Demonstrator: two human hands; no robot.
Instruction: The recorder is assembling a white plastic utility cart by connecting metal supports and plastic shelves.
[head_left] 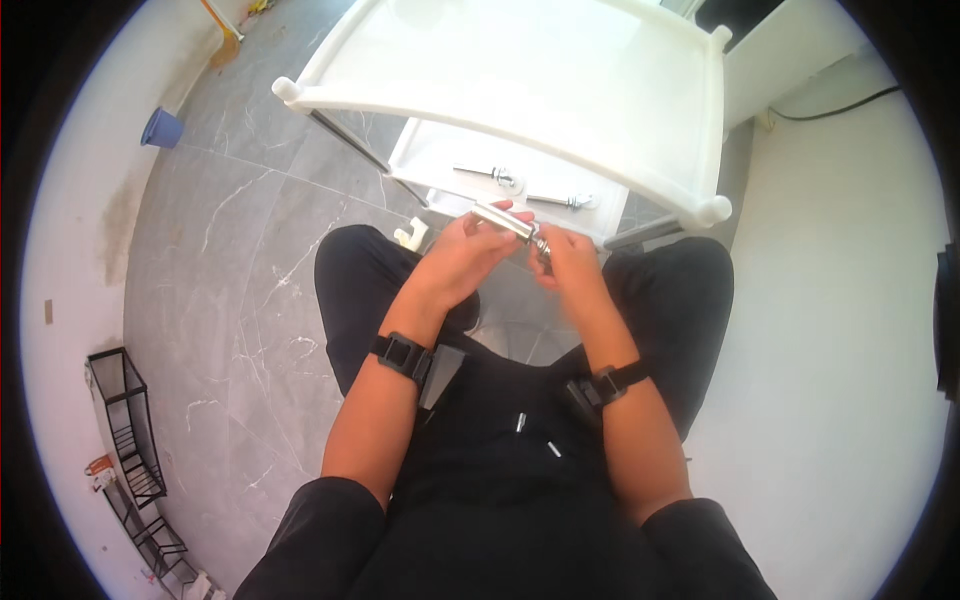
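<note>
My left hand (462, 256) is closed around a shiny silver metal tube (503, 219), held at a slant above my knees. At the tube's lower right end is a narrower metal fitting (540, 243). The fingers of my right hand (570, 264) pinch that fitting, partly covering it, so its exact shape is hard to tell. Just beyond my hands, two silver rod-shaped metal pieces with rounded ends, one to the left (485, 172) and one to the right (562, 200), lie on the lower shelf of a white cart (425, 150).
The cart's upper white shelf (520, 60) overhangs the lower one, with raised corner posts. A white plastic piece (411, 234) is beside my left knee. Black wire racks (130, 430) and a blue bucket (162, 129) line the left wall. A white surface (810, 350) stands at right.
</note>
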